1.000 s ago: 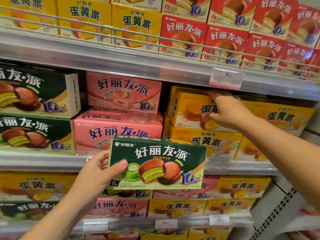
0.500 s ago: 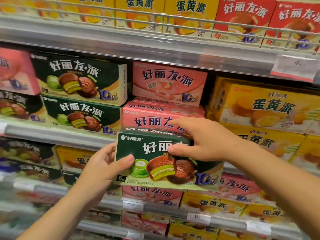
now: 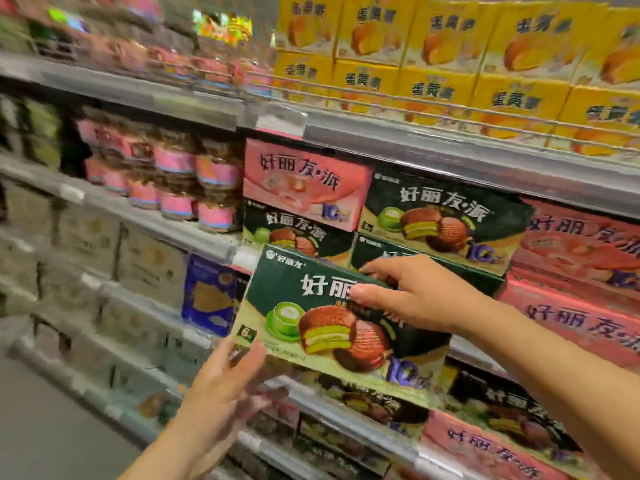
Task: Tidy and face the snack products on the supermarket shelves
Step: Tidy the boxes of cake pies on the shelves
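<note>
I hold a dark green pie box [image 3: 322, 327] in front of the middle shelf, its printed face toward me and tilted a little. My left hand [image 3: 225, 386] grips its lower left corner from below. My right hand [image 3: 412, 296] grips its top edge, thumb on the front and fingers over the top. Behind it, two matching green boxes [image 3: 440, 216] are stacked on the shelf. A pink box [image 3: 304, 181] rests on another green box to their left.
Pink boxes [image 3: 581, 258] fill the shelf to the right. Yellow egg-yolk pie boxes [image 3: 450, 53] line the top shelf behind a wire rail. Jars with pink labels [image 3: 180, 174] stand at the left. A blue pack [image 3: 207, 296] sits lower left. Grey floor [image 3: 45, 427] lies at bottom left.
The view has swung left along the shelves, so the stacked green boxes now sit behind the held box. My right hand went from the yellow boxes to the held box's top edge.
</note>
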Motion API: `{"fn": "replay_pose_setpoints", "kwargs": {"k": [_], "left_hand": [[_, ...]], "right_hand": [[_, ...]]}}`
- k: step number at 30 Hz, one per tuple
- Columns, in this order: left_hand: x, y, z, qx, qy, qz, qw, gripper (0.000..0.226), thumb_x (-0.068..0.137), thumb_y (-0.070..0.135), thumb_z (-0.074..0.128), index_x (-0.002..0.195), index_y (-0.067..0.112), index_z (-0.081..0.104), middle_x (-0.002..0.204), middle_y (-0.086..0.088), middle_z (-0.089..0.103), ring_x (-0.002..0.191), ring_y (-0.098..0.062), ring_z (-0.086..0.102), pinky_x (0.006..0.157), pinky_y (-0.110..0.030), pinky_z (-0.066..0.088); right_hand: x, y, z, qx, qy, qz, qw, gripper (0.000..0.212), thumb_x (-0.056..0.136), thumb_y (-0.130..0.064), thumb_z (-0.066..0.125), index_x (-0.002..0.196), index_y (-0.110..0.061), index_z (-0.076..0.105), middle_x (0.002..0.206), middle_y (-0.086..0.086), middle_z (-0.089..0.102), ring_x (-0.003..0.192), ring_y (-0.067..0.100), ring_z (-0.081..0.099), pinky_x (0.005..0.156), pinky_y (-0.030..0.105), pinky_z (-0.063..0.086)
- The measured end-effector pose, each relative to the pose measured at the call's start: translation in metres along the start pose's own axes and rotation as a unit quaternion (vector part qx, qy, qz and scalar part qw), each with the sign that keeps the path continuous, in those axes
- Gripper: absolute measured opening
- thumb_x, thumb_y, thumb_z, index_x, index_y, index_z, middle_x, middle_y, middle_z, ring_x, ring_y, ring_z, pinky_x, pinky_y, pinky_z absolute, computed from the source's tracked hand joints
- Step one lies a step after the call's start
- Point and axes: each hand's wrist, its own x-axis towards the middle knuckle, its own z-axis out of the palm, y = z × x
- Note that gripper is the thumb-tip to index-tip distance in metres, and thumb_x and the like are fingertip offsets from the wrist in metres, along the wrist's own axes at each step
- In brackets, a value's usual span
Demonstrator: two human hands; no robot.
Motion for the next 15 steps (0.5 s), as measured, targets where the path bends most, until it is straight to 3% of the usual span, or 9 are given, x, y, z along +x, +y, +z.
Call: {"fn": "replay_pose_setpoints", "kwargs": {"k": [2,4,6,8,11,15], "left_hand": [[0.003,0.005,-0.017,-0.033,-0.011,-0.040,0.999,0.059,0.072,0.020,0.068,0.126,0.005,0.052,0.114,-0.024,0.068,0.098,-0.038,0.070,0.064,-0.047,0.058],[0.012,0.013,-0.021,-0.056,-0.017,-0.066,0.996,0.057,0.074,0.017,0.069,0.127,0.003,0.052,0.115,-0.024,0.068,0.104,-0.039,0.067,0.073,-0.052,0.057],[0.022,0.023,-0.020,-0.059,-0.042,-0.071,0.995,0.038,0.072,0.021,0.071,0.109,0.012,0.071,0.112,-0.021,0.070,0.102,-0.036,0.069,0.074,-0.049,0.058],[0.032,0.029,-0.020,-0.068,-0.048,-0.068,0.994,0.026,0.068,0.024,0.075,0.093,0.019,0.078,0.108,-0.019,0.072,0.098,-0.033,0.070,0.070,-0.042,0.059],[0.050,0.028,-0.029,-0.091,-0.007,-0.068,0.993,0.031,0.061,0.023,0.080,0.090,0.014,0.077,0.106,-0.021,0.072,0.095,-0.032,0.071,0.069,-0.039,0.060],[0.077,0.027,-0.041,-0.134,-0.007,-0.053,0.990,0.028,0.068,0.008,0.074,0.096,0.010,0.074,0.112,-0.027,0.068,0.102,-0.041,0.067,0.074,-0.050,0.057]], "right_hand": [[0.024,-0.025,0.005,0.022,-0.001,0.012,1.000,0.103,0.057,-0.100,0.019,0.127,-0.034,0.056,0.110,-0.013,0.067,0.076,-0.006,0.057,0.061,0.022,0.046],[0.042,-0.043,0.011,0.027,0.008,0.019,0.999,0.101,0.058,-0.100,0.020,0.126,-0.034,0.056,0.102,-0.011,0.069,0.073,-0.004,0.058,0.061,0.024,0.048],[0.055,-0.053,0.017,0.030,0.013,0.027,0.999,0.102,0.058,-0.100,0.021,0.127,-0.033,0.055,0.103,-0.010,0.069,0.074,-0.003,0.058,0.061,0.024,0.047],[0.066,-0.060,0.021,0.028,0.015,0.035,0.999,0.101,0.059,-0.099,0.022,0.129,-0.033,0.055,0.105,-0.010,0.068,0.073,-0.004,0.055,0.061,0.024,0.046],[0.080,-0.065,0.025,-0.014,0.009,0.033,0.999,0.101,0.061,-0.098,0.019,0.133,-0.034,0.051,0.113,-0.009,0.066,0.088,0.006,0.061,0.071,0.031,0.053],[0.103,-0.067,0.028,-0.044,0.003,0.000,0.999,0.090,0.067,-0.093,0.019,0.123,-0.033,0.055,0.111,-0.009,0.066,0.094,0.012,0.063,0.076,0.038,0.055]]}}
